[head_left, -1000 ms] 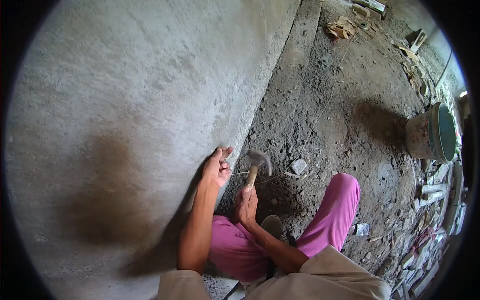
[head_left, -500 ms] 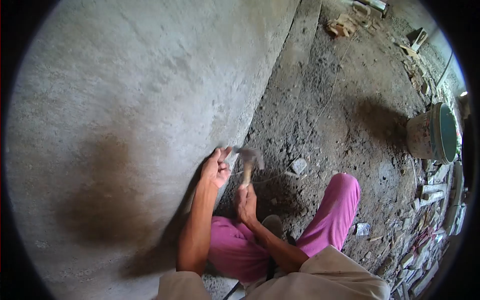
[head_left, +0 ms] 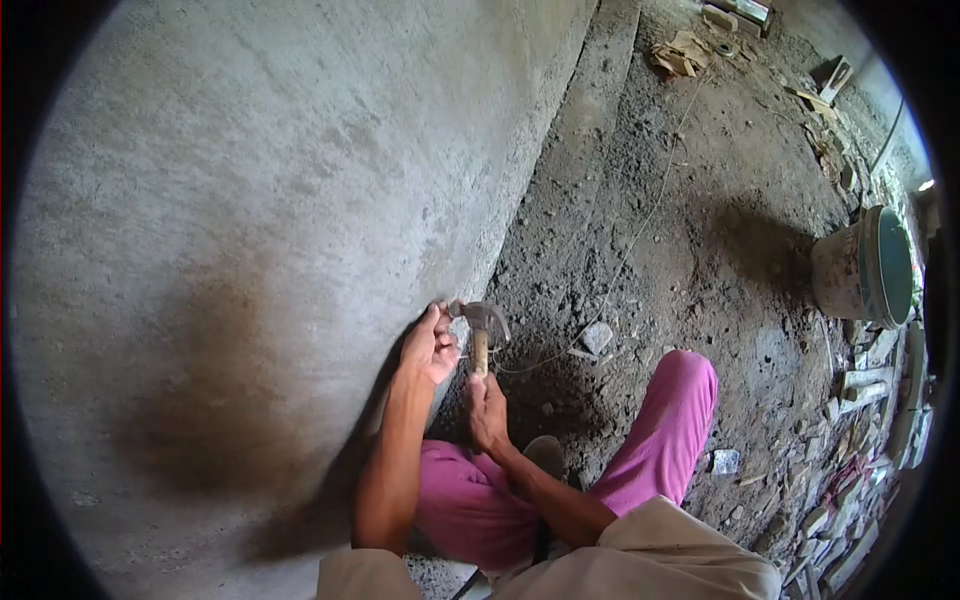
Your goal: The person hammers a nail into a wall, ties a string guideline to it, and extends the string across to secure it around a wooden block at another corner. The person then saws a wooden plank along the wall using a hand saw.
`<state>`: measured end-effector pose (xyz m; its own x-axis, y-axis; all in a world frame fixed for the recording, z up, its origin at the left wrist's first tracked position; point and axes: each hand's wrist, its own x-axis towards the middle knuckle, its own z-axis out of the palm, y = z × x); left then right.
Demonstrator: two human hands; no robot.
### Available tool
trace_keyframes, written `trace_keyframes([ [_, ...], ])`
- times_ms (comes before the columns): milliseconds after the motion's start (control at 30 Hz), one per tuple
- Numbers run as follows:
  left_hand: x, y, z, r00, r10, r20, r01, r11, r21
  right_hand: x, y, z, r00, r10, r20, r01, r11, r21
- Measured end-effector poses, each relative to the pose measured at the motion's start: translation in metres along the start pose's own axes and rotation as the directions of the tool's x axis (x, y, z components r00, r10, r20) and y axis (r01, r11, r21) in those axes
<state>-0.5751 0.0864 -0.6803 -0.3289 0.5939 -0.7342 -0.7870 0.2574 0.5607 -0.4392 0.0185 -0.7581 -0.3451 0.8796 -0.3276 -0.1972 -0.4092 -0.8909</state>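
- Left hand (head_left: 432, 348) is curling beside the wall's (head_left: 300, 190) edge; cannot tell whether it is pinching anything.
- Right hand (head_left: 488, 412) is gripping the hammer (head_left: 481, 342) by its handle, its head sitting just beside the left hand.
- String (head_left: 655, 206) is trailing over the dirt floor (head_left: 755, 345).

- Whatever lay between the fingertips of the left hand (head_left: 432, 346) was too small to tell, beside the hammer's (head_left: 482, 350) head.
- The right hand (head_left: 488, 412) covered the lower part of the handle.
- Pink trousers (head_left: 470, 500) partly hid a shoe (head_left: 545, 453).
- The bucket's (head_left: 838, 270) inside showed only in part.
- The bottom edge cut off the beige garment (head_left: 570, 565).
- A dark round border cropped the concrete surface (head_left: 300, 150).
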Motion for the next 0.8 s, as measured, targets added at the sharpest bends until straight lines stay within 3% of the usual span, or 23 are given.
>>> trace_keyframes([
  [33,-0.002,-0.002,-0.004,1.0,-0.002,-0.007,0.002,1.0,0.003,-0.005,-0.005,-0.003,0.999,0.051,0.002,-0.051,0.997,0.066],
  [100,0.001,-0.003,-0.01,1.0,0.0,0.031,0.001,1.0,-0.029,-0.017,-0.022,0.003,0.993,0.041,-0.11,-0.004,0.947,0.32],
  [167,-0.002,-0.003,-0.004,1.0,0.01,-0.007,-0.01,0.999,-0.035,-0.007,0.011,0.016,0.986,0.071,-0.151,-0.032,0.968,0.248],
  [200,0.0,-0.002,-0.003,1.0,-0.012,-0.015,0.011,1.0,-0.029,-0.004,0.007,0.011,0.996,0.079,0.045,-0.08,0.997,0.022],
  [233,0.0,-0.004,-0.003,1.0,-0.013,-0.003,0.013,1.0,-0.014,-0.001,0.003,0.008,0.999,-0.046,0.017,0.047,0.995,-0.086],
  [300,0.0,0.0,-0.002,0.997,-0.047,-0.069,0.047,0.999,0.005,0.001,-0.002,0.0,0.998,0.038,0.052,-0.039,0.999,0.01],
  [367,-0.005,-0.002,-0.005,0.999,-0.017,-0.04,0.016,1.0,-0.014,-0.006,-0.001,0.007,0.994,-0.034,-0.1,0.053,0.98,0.191],
  [400,-0.002,-0.002,-0.008,0.999,-0.021,-0.038,0.02,1.0,-0.016,-0.009,-0.001,0.012,0.994,0.018,-0.108,0.016,0.951,0.309],
  [433,0.002,-0.003,-0.008,0.999,-0.027,-0.028,0.027,1.0,-0.008,-0.009,0.005,0.01,0.994,0.015,-0.107,0.019,0.951,0.307],
  [500,0.004,-0.005,-0.01,0.998,-0.043,-0.036,0.044,0.999,0.025,0.002,0.007,0.005,0.999,0.03,0.014,-0.03,0.999,-0.035],
  [533,0.004,-0.001,-0.006,1.0,-0.023,0.019,0.022,0.998,0.051,0.004,-0.004,-0.004,0.999,0.038,-0.013,-0.04,0.982,-0.187],
  [633,-0.001,-0.006,-0.01,1.0,0.013,-0.017,-0.012,0.996,0.086,-0.01,-0.016,0.001,0.99,0.035,-0.139,0.003,0.963,0.268],
  [700,0.003,-0.006,-0.007,0.996,-0.019,-0.089,0.026,0.997,0.079,-0.001,0.001,0.007,0.997,0.015,-0.073,-0.026,0.987,-0.158],
  [733,0.001,-0.005,-0.005,0.996,-0.005,-0.086,0.014,0.995,0.102,0.001,-0.002,0.003,0.995,-0.101,0.006,0.101,0.981,-0.168],
  [800,0.005,0.002,-0.001,1.0,0.014,-0.011,-0.012,0.992,0.128,0.017,-0.011,-0.013,0.993,-0.116,-0.005,0.112,0.969,-0.218],
])
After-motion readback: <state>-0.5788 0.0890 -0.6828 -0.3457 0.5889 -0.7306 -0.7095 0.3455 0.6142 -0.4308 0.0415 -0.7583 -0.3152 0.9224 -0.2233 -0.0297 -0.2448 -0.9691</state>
